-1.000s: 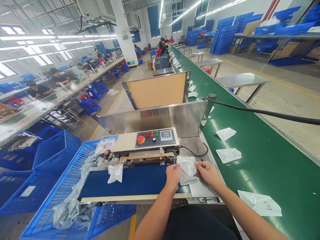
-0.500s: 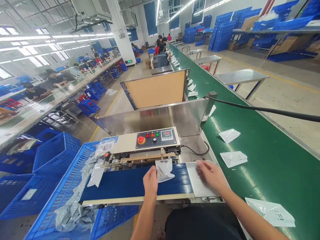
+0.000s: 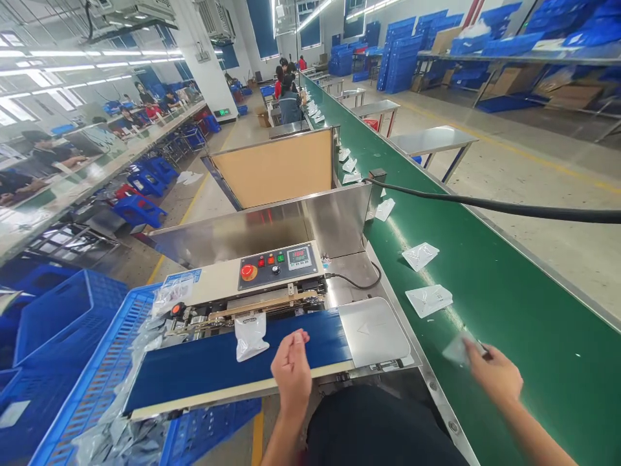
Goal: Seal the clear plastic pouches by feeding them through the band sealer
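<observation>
Slippage could follow at lower right: right hand (image 3: 497, 377) pinches blurred white plastic pouch (image 3: 455, 350) by one end; left hand (image 3: 292, 372) curls empty

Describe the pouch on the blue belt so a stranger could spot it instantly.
Find the cream machine beside the green conveyor. Along its front runs a blue belt; the white pouch is there, left of the left hand. Unlike the pouches on the conveyor, it is the only one on blue.
</observation>
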`<state>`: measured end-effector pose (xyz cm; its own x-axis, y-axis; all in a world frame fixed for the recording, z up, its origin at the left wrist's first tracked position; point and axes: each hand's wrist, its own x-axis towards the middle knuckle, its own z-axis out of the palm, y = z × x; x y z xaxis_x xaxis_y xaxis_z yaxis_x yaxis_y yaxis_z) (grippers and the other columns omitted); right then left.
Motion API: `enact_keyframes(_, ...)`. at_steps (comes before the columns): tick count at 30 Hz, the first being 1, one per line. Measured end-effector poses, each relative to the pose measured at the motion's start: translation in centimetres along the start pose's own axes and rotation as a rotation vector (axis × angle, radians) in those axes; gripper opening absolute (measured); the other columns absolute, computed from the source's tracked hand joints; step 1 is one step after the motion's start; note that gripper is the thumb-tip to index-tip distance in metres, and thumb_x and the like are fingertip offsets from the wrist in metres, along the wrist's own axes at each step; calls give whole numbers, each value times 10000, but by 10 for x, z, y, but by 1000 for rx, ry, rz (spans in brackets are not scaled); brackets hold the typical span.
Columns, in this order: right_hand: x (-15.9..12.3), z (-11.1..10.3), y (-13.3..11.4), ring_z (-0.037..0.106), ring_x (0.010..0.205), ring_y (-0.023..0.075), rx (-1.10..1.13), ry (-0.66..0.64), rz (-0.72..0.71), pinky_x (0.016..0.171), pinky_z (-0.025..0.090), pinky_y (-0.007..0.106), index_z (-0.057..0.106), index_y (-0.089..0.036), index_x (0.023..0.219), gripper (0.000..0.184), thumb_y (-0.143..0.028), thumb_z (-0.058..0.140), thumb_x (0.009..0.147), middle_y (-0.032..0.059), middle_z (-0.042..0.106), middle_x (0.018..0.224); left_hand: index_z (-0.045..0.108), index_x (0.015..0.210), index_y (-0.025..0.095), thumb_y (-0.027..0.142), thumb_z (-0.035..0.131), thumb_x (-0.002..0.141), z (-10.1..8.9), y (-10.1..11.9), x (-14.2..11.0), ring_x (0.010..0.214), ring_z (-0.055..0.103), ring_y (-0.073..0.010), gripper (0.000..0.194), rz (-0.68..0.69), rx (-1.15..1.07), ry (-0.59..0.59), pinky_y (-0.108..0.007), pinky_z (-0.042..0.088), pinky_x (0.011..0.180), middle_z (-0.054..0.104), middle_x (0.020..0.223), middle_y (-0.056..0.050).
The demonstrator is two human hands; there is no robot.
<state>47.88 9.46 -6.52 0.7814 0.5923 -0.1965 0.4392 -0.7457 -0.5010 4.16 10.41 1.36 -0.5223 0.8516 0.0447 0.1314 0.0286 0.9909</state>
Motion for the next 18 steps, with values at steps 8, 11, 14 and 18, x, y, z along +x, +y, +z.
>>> enact_keyframes(8, -62, -32, -158, 640, 690, 230, 424, -258, -557, 701, 517, 348, 794, -207, 963, 548, -729, 686, 836, 69, 771, 805, 780, 1324, 196, 461, 661, 1029, 104, 40, -16, 1223, 739, -307, 414, 352, 108, -559, -437, 577, 1096, 791, 1325, -151)
enact_keyframes(11, -93, -19, -182, 643, 698, 212, 536, -621, -686, 681, 526, 325, 808, -200, 963, 532, -712, 726, 844, 58, 770, 817, 815, 1193, 178, 514, 559, 1080, 116, 41, -15, 1002, 755, -267, 437, 232, 83, -573, -354, 589, 919, 833, 1122, -126)
enact_keyframes(14, -114, 3, -182, 664, 756, 220, 724, -803, -629, 726, 566, 335, 811, -181, 990, 618, -772, 661, 887, 76, 766, 857, 795, 901, 169, 572, 480, 1099, 107, 31, -13, 740, 639, -197, 549, 82, 79, -489, -275, 484, 693, 756, 803, -63)
enact_keyframes(18, -119, 32, -171, 611, 674, 196, 683, -754, -546, 630, 523, 311, 779, -192, 832, 589, -777, 722, 828, 60, 722, 764, 728, 746, 170, 610, 523, 1059, 90, 7, -10, 641, 490, -160, 577, 6, 84, -457, -264, 363, 606, 606, 661, -17)
